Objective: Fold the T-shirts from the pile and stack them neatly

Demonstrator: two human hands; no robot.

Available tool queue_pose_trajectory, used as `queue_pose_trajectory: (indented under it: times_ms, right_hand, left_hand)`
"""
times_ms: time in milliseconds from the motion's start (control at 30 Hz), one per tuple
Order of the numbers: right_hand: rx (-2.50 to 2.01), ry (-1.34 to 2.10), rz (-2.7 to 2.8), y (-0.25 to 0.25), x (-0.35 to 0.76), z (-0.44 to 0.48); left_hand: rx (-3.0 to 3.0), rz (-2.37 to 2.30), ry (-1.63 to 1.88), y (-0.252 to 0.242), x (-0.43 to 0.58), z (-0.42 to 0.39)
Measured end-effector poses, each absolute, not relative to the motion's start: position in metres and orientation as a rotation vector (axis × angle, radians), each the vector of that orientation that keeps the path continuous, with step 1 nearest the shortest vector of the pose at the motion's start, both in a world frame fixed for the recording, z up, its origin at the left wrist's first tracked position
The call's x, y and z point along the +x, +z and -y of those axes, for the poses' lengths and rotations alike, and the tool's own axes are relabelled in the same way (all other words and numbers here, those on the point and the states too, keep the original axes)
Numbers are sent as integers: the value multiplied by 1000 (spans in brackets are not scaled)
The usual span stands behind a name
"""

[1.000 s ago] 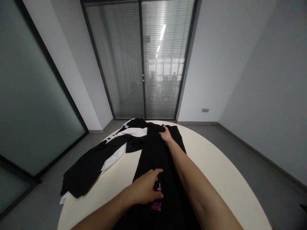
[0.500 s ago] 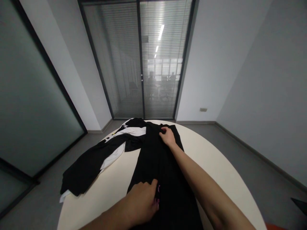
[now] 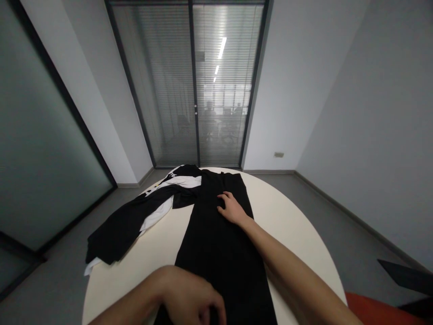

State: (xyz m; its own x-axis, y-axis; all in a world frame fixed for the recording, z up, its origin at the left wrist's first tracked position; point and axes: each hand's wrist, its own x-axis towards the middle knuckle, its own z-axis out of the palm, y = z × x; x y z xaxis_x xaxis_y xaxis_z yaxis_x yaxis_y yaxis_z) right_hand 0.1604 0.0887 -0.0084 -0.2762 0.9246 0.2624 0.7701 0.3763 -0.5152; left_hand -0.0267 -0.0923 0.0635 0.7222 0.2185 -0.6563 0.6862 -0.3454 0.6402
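Observation:
Black trousers lie lengthwise on the round cream table, waist end away from me. My right hand rests on their upper part, fingers slightly bent and apart, with nothing in them. At the bottom edge my left hand hangs low over the near part of the trousers. Its fingers bend downward with a gap between them, and black cloth shows through; the fingertips are partly cut off by the frame. To the left lies a black-and-white garment with long sleeves, touching the trousers at the far end.
The black-and-white garment hangs slightly over the table's left edge. A red-orange seat and a dark flat piece are at the lower right. Beyond the table stands a glass partition with blinds.
My left hand has moved down toward me along the trousers. My right hand has drawn back slightly from the waist end, its fingers more spread. The view has turned a little right.

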Motion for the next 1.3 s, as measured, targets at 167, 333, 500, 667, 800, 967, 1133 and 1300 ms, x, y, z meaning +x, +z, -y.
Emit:
queue_pose_trajectory:
  times_ms: [167,333,500,667,800,967,1133,1300]
  right_hand:
    - [-1420,213,2179,5,157,-41]
    - [-692,736,2771,27,152,42]
    - [-163,887,3132,14,140,103]
    - [-366,575,3316,-26,120,122]
    - [-371,535,3303,-26,117,124]
    - [-407,965,2943,7,142,102]
    - [-892,1328,2207,25,174,50]
    - [-1039,1315,1801,10,194,-7]
  left_hand:
    - [1947,-1081,-83,42,-59,65]
    - [1996,-1230,314,3,-83,40]
    - [2131,-1256,434,-14,-87,37]
    - [2017,-1220,523,-7,-87,42]
    - [1854,-1156,523,-5,-93,44]
    - [1704,-916,620,-13,-109,40]
    - [1664,-780,835,-16,-119,41]
    - [1654,-848,1018,-17,-99,38]
